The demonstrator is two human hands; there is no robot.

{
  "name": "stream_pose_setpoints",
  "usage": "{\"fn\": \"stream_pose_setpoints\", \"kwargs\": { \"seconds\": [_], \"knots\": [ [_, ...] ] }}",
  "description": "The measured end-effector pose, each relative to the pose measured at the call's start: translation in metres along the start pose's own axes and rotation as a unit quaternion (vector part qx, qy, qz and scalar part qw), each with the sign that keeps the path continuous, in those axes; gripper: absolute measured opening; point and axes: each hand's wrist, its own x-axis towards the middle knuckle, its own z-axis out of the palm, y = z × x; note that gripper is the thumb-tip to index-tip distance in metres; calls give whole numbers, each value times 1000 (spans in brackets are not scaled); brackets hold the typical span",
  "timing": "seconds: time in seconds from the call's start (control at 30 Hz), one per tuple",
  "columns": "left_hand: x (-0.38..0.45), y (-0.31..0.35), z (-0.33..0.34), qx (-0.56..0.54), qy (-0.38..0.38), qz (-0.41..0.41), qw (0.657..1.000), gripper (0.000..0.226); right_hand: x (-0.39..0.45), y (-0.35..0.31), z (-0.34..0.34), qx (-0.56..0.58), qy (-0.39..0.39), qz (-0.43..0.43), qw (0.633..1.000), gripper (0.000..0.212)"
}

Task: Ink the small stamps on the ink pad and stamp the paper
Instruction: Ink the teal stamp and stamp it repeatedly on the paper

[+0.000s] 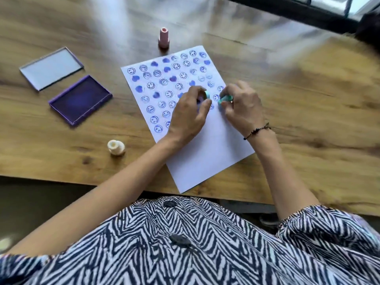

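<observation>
A white paper lies angled on the wooden table, its upper part covered with blue smiley and heart prints. My left hand grips a small teal stamp over the paper's middle. My right hand grips a second teal stamp close beside it. Both stamps hover near the printed rows; I cannot tell whether they touch the paper. The purple ink pad sits uncovered to the left of the paper.
The pad's clear lid lies behind the pad. A pink stamp stands beyond the paper's top edge. A cream stamp stands near the paper's lower left. The table's front edge runs just below the paper.
</observation>
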Motion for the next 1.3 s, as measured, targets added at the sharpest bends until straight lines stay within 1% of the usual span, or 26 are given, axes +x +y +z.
{"fn": "stream_pose_setpoints", "kwargs": {
  "seconds": [0.33,0.53,0.83,1.0,1.1,1.2,1.3],
  "knots": [
    [-1,-2,1,1,-7,7,1000,27,0,-5,7,-86,-12,-33,996,13],
    [0,-3,2,0,-7,8,1000,28,9,-8,4,-67,-45,-35,996,14],
    [-1,-3,2,14,-18,12,1000,26,9,-10,5,-66,-49,-30,996,14],
    [-2,-2,2,18,-28,10,999,25,9,-9,-6,-41,-69,-10,997,18],
    [-3,-2,1,20,-31,5,999,25,10,-6,-27,11,-25,3,1000,20],
    [-4,-1,2,19,-36,0,999,23,10,-2,-56,56,26,16,998,15],
    [-4,1,1,14,-36,-8,999,23,4,1,-70,72,46,26,996,13]
  ]
}}
